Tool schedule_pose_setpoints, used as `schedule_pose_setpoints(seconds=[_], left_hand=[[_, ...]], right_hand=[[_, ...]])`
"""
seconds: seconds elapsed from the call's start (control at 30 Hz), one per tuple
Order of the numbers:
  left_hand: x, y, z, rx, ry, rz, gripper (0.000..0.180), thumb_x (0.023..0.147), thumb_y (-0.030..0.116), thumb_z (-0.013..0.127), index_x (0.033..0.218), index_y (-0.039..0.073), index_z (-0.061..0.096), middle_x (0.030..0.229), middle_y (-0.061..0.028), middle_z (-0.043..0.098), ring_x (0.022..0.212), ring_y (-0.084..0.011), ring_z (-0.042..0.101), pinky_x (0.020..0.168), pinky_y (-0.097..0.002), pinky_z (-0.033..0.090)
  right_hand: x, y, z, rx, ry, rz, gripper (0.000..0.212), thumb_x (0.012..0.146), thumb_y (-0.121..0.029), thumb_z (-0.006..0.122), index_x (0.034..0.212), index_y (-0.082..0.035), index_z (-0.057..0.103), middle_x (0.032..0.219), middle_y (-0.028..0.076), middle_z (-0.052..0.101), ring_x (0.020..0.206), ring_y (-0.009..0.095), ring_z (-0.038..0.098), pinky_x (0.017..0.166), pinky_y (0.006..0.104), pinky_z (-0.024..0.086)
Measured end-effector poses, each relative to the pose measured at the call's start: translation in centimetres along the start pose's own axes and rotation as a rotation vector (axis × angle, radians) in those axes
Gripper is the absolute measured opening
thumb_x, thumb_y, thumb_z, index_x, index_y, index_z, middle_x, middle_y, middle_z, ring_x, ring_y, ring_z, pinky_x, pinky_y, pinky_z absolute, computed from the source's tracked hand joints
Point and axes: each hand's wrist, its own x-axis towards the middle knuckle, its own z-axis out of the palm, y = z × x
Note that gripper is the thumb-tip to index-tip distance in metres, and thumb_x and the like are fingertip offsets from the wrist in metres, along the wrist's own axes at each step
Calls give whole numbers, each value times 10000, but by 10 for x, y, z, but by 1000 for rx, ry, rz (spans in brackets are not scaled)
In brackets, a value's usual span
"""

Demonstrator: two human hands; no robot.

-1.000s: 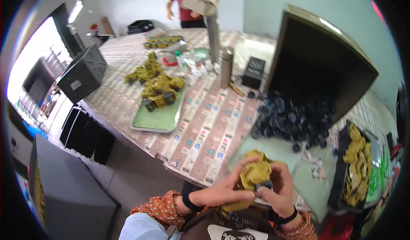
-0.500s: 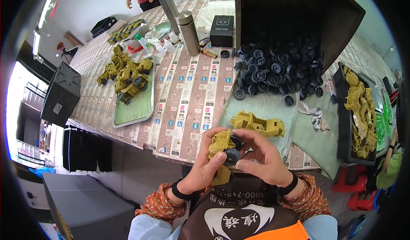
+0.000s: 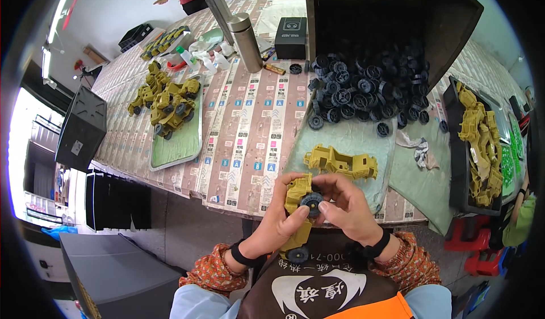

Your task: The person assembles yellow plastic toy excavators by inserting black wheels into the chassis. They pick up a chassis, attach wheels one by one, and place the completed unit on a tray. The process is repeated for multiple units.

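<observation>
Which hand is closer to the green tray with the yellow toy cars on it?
Left. The left hand is below and right of the green tray in the picture; the right hand is farther right.

The toy vehicle (image 3: 297,194) is mustard-yellow (wheels (image 3: 311,201) dark grey), the sleeves (image 3: 214,270) speckled orange.

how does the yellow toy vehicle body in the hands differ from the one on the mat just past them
The held body shows dark wheels; the mat body shows none. The held body is up between the left hand and right hand, while the mat body lies on the pale green mat. The held body points lengthwise toward the wearer; the mat body lies crosswise. Both are mustard yellow.
</observation>
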Motion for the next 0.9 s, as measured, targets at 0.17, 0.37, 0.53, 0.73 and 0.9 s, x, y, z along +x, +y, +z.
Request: schedule_pose_setpoints(seconds=[0.17, 0.37, 0.53, 0.73, 0.9], left_hand=[[-5, 3, -9, -166, -117, -122, 851, 964, 97, 679, 1595, 133, 109, 1398, -110, 460, 1297, -179, 469, 1115, -354, 401], [2, 8, -59, -100, 95, -67, 899, 934, 76, 741, 1578, 146, 117, 1339, -130, 548, 1138, -217, 635, 968, -377, 542], [16, 52, -172, 52, 565, -31, 789, 959, 157, 738, 1526, 158, 189, 1276, -194, 588, 963, -256, 706, 751, -369, 621], [38, 10, -349, -212, 1062, 64, 991, 828, 196, 867, 1477, 78, 127, 1226, -151, 559, 986, -274, 663, 793, -452, 608], [47, -36, -417, -491, 1180, 27, 870, 856, 173, 818, 1452, 104, 187, 1254, -153, 578, 1064, -332, 662, 846, -595, 574]], right_hand=[[2, -3, -9, -53, -7, 64, 473, 962, -51, 643, 1410, -37, 491, 1203, 55, 579, 1041, 101, 585, 809, 283, 604], [-2, -22, -10, -293, 79, -38, 473, 960, -25, 632, 1416, -18, 508, 1274, 103, 583, 1005, 125, 591, 813, 274, 564], [-20, -40, -35, -335, 180, -35, 352, 967, -33, 617, 1313, 2, 567, 1178, 69, 619, 965, 102, 592, 768, 259, 560], [-45, -41, -52, -430, 330, -63, 199, 985, -94, 591, 1149, 10, 635, 1032, 56, 654, 855, 111, 627, 674, 254, 556], [-62, -43, -62, -432, 384, -76, 200, 993, -140, 605, 1126, 6, 643, 955, 42, 649, 812, 100, 618, 676, 249, 540]])
